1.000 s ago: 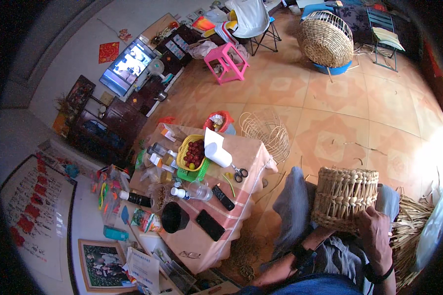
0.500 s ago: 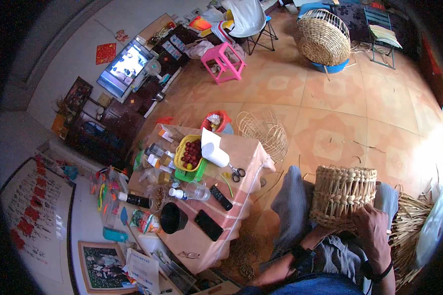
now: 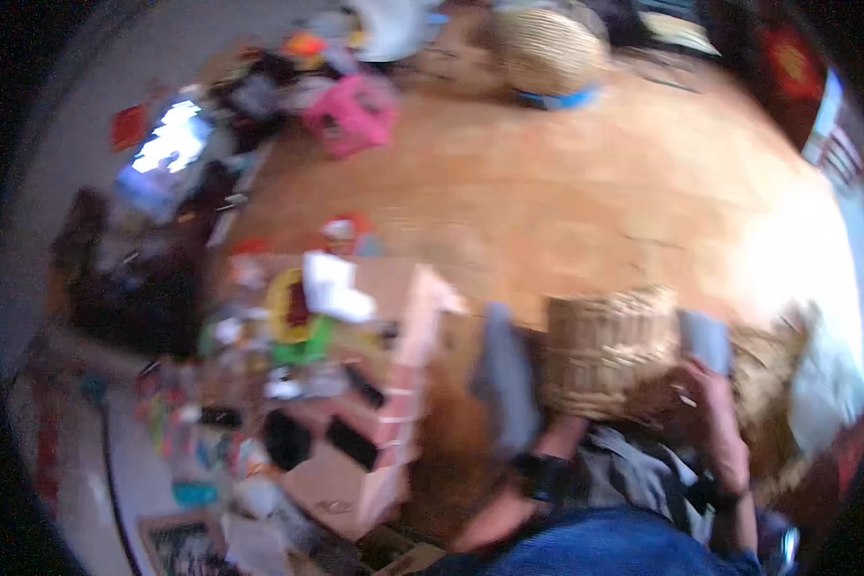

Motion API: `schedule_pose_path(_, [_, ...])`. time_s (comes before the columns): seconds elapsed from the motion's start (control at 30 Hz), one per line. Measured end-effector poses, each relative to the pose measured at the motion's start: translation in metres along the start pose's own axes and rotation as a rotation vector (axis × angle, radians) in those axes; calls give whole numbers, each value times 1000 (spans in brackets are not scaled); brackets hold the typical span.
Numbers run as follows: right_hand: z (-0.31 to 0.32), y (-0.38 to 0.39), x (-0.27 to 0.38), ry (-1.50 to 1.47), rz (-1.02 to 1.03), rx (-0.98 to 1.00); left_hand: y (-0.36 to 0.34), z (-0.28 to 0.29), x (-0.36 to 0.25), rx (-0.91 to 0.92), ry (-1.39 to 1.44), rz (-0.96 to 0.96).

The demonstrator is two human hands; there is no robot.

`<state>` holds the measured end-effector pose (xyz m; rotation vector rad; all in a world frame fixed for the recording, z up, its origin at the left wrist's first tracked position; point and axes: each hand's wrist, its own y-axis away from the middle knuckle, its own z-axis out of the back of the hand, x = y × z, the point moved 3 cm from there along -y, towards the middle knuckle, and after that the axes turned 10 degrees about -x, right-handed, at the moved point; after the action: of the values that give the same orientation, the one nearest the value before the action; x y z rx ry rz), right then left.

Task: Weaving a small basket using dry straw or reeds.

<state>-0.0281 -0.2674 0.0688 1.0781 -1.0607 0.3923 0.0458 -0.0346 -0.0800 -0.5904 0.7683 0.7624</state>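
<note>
On my lap lies a small woven straw basket [image 3: 610, 350], its rows of upright strands blurred. My left hand [image 3: 568, 429] reaches in at the basket's lower left edge. Only its wrist side shows, and the basket hides the fingers. My right hand [image 3: 701, 386] is curled against the basket's lower right edge and appears to grip it there. A small pale spot, perhaps a strand end, shows beside its fingers. Dark bands circle both wrists.
To the left stands a cloth-covered table [image 3: 322, 494] with a yellow basket [image 3: 278, 309] of fruit, a paper roll [image 3: 346, 300] and a phone [image 3: 352, 442]. Loose straw [image 3: 763, 370] and a pale plastic bag [image 3: 826, 384] lie right. Farther off are a pink stool [image 3: 352, 115] and a larger woven basket [image 3: 552, 53].
The whole view has swung, so the scene sits farther left and is smeared by motion. Both hands stay at the basket, with the right hand still at its lower right edge.
</note>
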Motion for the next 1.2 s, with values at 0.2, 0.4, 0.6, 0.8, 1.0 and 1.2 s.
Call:
schedule_pose_path(0.2, [-14,30,15,592,810,28,-8,9,15,-119,-406,-120])
schedule_pose_path(0.4, [-11,37,8,667,839,-24,-7,0,15,-134,-517,-212])
schedule_pose_path(0.6, [-25,31,8,719,963,-14,-2,1,20,-160,-580,-260])
schedule_pose_path(0.8, [-25,26,13,729,984,26,9,2,16,-218,-767,-347])
schedule_pose_path(1.0, [-16,20,9,650,989,38,36,-40,68,-116,-696,-259])
schedule_pose_path(1.2, [-20,14,4,848,1114,33,31,-65,28,-230,-552,-336])
